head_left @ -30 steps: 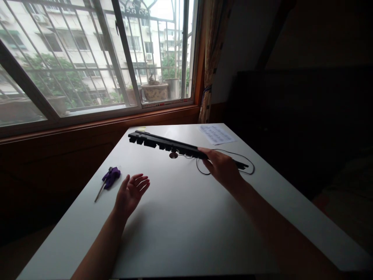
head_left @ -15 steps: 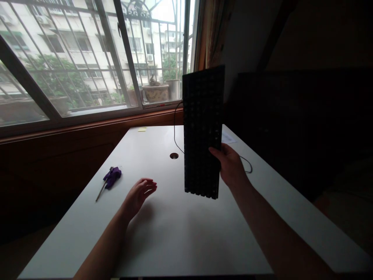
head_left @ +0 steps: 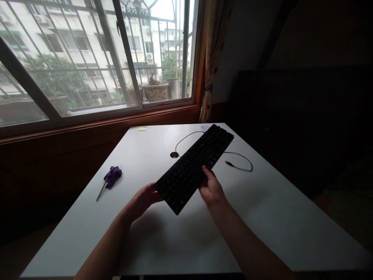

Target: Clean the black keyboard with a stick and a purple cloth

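A black keyboard is held tilted above the white table, its long side running from lower left to upper right. My right hand grips the near long edge, thumb over the keys and fingers underneath. At the lower-left corner, my left hand has its thumb by the edge and its fingers partly hidden below the keyboard. The keyboard's cable loops out on both sides, and its USB plug lies to the right.
A purple cloth and a thin brush-like stick lie on the table's left. A round cable hole sits beyond the keyboard. Yellow sticky notes are near the far edge, below a barred window.
The keyboard has swung from upright to a lower, slanted pose, its near end going left. My right hand moved down and left; my left hand now meets the keyboard's corner.
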A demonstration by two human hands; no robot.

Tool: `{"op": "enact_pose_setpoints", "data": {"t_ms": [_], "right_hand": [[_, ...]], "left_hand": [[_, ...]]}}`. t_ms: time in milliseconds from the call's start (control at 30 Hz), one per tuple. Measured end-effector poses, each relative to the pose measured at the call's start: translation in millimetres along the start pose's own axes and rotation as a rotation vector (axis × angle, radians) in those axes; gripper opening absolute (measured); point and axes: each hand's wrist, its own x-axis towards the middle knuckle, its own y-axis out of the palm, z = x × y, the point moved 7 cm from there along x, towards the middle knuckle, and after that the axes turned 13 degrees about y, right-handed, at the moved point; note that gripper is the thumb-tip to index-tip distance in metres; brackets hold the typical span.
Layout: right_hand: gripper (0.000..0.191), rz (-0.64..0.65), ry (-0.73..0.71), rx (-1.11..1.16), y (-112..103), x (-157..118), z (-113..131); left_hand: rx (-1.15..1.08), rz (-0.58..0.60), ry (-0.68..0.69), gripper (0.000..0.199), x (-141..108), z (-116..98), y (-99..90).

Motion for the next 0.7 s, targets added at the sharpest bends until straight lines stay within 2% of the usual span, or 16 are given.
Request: {"op": "enact_pose_setpoints", "data": {"t_ms": [100, 200, 333, 533, 700], "right_hand": [[0.026, 0.014, -0.028, 0.015, 1, -7, -9], [0.028, 0.007, -0.032, 0.029, 1, -16, -17], [0.033, 0.028, 0.054, 0.034, 2, -28, -34], [0.040, -0.048, 0.220, 0.137, -8, -52, -71], [0.042, -0.087, 0.266, 0.185, -19, -70, -99]], "left_hand": [[0.023, -0.035, 0.018, 0.041, 0, -1, -4.9], [0.085, -0.122, 0.070, 0.032, 3, -1, -16.8], [0.059, -0.271, 0.101, 0.029, 6, -6, -25.9], [0.045, -0.561, -0.010, 0.026, -2, -10, -39.6], [0.087, -0.581, -0.059, 0.031, -5, -10, -46.6]]}}
